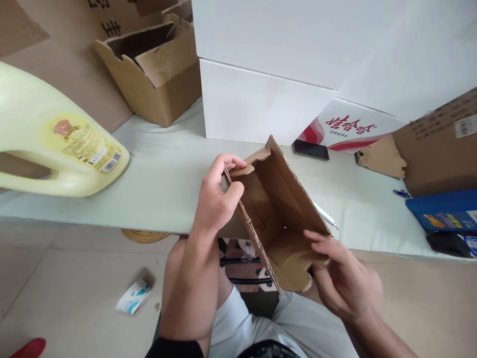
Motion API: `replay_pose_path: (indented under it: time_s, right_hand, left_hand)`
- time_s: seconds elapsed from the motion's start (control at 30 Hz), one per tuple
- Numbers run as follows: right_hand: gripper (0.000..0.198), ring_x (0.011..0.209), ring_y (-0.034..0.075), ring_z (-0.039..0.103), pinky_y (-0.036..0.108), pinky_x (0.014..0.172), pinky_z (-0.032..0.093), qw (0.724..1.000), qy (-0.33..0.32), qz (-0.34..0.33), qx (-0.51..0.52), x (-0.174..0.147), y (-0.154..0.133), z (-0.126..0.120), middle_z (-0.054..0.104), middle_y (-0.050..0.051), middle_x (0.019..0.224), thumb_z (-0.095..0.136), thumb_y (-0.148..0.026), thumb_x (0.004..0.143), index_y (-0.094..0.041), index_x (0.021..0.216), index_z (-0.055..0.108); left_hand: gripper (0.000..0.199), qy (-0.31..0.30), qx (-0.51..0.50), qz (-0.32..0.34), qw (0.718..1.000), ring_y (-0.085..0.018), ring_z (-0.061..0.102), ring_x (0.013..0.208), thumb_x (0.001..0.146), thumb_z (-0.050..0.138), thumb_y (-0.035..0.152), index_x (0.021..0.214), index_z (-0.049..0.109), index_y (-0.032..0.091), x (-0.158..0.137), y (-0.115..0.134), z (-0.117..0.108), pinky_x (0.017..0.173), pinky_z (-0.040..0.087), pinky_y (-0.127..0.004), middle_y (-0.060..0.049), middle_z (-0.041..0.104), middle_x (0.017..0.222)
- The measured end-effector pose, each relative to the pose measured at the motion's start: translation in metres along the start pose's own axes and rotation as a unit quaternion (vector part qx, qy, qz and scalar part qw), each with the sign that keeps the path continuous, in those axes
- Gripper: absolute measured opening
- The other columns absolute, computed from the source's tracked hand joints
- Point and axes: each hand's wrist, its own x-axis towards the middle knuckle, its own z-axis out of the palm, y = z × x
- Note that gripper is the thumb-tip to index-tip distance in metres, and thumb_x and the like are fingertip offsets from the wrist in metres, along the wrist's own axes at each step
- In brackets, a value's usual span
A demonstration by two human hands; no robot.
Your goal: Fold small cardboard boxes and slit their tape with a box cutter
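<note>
An open cardboard box (pixel 278 209) is held tilted over my lap at the table's front edge, its opening facing me and its inside bare. My left hand (pixel 219 196) pinches the rim at the box's left far corner, beside a torn flap. My right hand (pixel 345 276) grips the near right wall, with fingers inside and the thumb outside. That near edge has a curved cutout. On the table just right of the box lies a thin white pen-like tool (pixel 325 215), partly hidden behind the box wall.
A large yellow jug (pixel 55 144) lies at left. Another open cardboard box (pixel 164 79) stands behind, beside white boxes (pixel 253 104). A black phone (pixel 311 149), a cardboard piece (pixel 382 156) and a blue packet (pixel 443 211) lie to the right. A paper cup (pixel 134 297) is on the floor.
</note>
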Motion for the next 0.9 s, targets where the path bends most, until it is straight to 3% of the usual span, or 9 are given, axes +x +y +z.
replay_pose_path:
  time_s: [0.13, 0.53, 0.67, 0.83, 0.9]
  right_hand:
    - [0.032, 0.098, 0.026, 0.079, 0.032, 0.075, 0.066, 1.0, 0.007, 0.011, 0.003, 0.0, 0.005, 0.002, 0.079, 0.013, 0.11, 0.053, -0.005, 0.088, -0.022, 0.115, 0.058]
    - [0.041, 0.114, 0.027, 0.074, 0.037, 0.083, 0.063, 0.998, 0.037, 0.046, 0.037, 0.002, 0.021, 0.006, 0.075, 0.013, 0.122, 0.05, -0.005, 0.087, -0.022, 0.123, 0.061]
    - [0.042, 0.119, 0.027, 0.071, 0.035, 0.075, 0.062, 0.995, 0.036, 0.075, 0.056, 0.002, 0.022, 0.01, 0.073, 0.013, 0.126, 0.046, -0.005, 0.091, -0.022, 0.126, 0.061]
    - [0.048, 0.135, 0.032, 0.061, 0.045, 0.094, 0.061, 0.994, 0.039, 0.056, 0.087, -0.001, 0.025, 0.016, 0.064, 0.015, 0.144, 0.052, -0.014, 0.096, -0.023, 0.143, 0.056]
    - [0.053, 0.135, 0.032, 0.061, 0.043, 0.093, 0.062, 0.995, 0.021, 0.041, 0.088, 0.0, 0.027, 0.017, 0.059, 0.015, 0.15, 0.055, -0.016, 0.096, -0.025, 0.148, 0.053]
  left_hand:
    - [0.032, -0.026, 0.007, 0.01, 1.0, -0.027, 0.068, 0.111, 0.07, 0.054, 0.014, 0.098, 0.064, 0.026, 0.001, 0.0, -0.004, 0.106, 0.053, -0.051, -0.003, 0.074, 0.107]
    - [0.029, -0.083, 0.027, 0.022, 0.996, -0.029, 0.067, 0.11, 0.064, 0.053, 0.015, 0.089, 0.06, 0.026, 0.0, -0.002, -0.016, 0.102, 0.055, -0.052, -0.005, 0.073, 0.108]
    - [0.027, -0.088, 0.046, 0.014, 0.995, -0.03, 0.067, 0.112, 0.067, 0.054, 0.016, 0.092, 0.062, 0.026, -0.002, 0.0, -0.016, 0.102, 0.053, -0.052, -0.006, 0.075, 0.11]
    - [0.02, -0.079, 0.078, 0.015, 0.994, -0.03, 0.069, 0.109, 0.075, 0.058, 0.022, 0.093, 0.062, 0.027, -0.002, 0.003, -0.013, 0.1, 0.053, -0.053, -0.005, 0.075, 0.107]
    - [0.018, -0.078, 0.078, 0.018, 0.994, -0.03, 0.069, 0.111, 0.078, 0.059, 0.025, 0.096, 0.062, 0.027, -0.002, 0.003, -0.012, 0.101, 0.053, -0.052, -0.005, 0.075, 0.109]
